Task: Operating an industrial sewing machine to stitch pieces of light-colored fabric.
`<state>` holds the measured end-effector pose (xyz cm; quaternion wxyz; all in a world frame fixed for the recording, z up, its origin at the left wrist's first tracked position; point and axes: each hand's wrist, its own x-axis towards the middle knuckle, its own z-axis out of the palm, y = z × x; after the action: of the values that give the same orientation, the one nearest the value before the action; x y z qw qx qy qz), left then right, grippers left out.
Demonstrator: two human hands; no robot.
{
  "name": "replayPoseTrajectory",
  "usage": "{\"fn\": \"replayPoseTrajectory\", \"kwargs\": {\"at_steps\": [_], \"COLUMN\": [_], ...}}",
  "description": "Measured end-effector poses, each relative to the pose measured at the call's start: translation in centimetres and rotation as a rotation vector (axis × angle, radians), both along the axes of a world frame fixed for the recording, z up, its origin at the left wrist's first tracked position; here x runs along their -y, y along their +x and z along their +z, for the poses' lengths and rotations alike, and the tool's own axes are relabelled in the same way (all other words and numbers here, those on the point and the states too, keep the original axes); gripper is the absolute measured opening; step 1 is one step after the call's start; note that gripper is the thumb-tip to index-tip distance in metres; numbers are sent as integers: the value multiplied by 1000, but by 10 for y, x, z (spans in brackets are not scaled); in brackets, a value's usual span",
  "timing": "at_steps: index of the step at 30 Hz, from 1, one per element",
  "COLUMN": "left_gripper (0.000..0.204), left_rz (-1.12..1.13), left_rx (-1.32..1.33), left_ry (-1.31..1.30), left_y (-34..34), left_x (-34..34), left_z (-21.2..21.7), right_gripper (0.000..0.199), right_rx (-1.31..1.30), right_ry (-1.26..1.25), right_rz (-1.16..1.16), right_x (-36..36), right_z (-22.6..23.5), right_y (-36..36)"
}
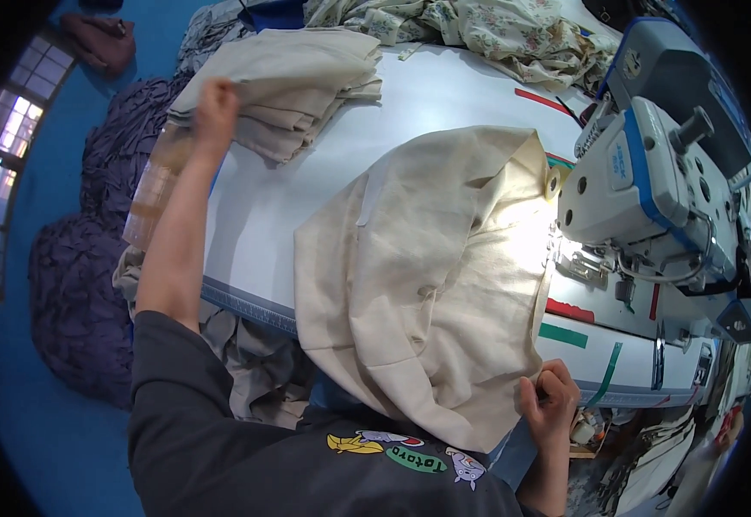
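Observation:
A large cream cloth piece (427,276) lies bunched on the white sewing table (280,198), spreading from the machine's needle area down over the near edge. My right hand (549,398) pinches its lower right edge by the table front. My left hand (217,108) reaches far to the left and grips the top layer of a stack of folded cream cloth pieces (293,77) at the table's far left. The white and blue sewing machine (651,181) stands at the right, its lamp lighting the cloth beneath the head.
Floral printed fabric (496,34) is heaped behind the table. Purple cloth (82,284) lies piled on the blue floor at the left. More grey cloth (259,370) hangs below the table's front edge. Red and green tape marks (565,332) sit near the machine.

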<state>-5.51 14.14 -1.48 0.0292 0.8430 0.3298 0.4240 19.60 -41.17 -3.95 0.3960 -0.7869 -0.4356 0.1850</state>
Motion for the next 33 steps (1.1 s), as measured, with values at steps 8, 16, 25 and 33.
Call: {"fn": "replayPoseTrajectory", "kwargs": {"at_steps": [8, 16, 25, 33], "left_gripper": [15, 25, 44, 39], "left_rz": [-142, -1016, -542, -600], "left_rx": [113, -656, -231, -452], "left_ry": [237, -349, 52, 98], "left_y": [51, 85, 162, 139], "left_x": [56, 319, 300, 267], "left_z": [102, 57, -49, -36], "right_gripper": [25, 26, 16, 26], "right_rx": [19, 61, -152, 314], "right_ry": [-22, -46, -16, 77], "right_rz": [30, 74, -67, -4], "right_x": [7, 2, 18, 17], "right_z": [2, 2, 3, 2], "right_y": [0, 6, -2, -1]}}
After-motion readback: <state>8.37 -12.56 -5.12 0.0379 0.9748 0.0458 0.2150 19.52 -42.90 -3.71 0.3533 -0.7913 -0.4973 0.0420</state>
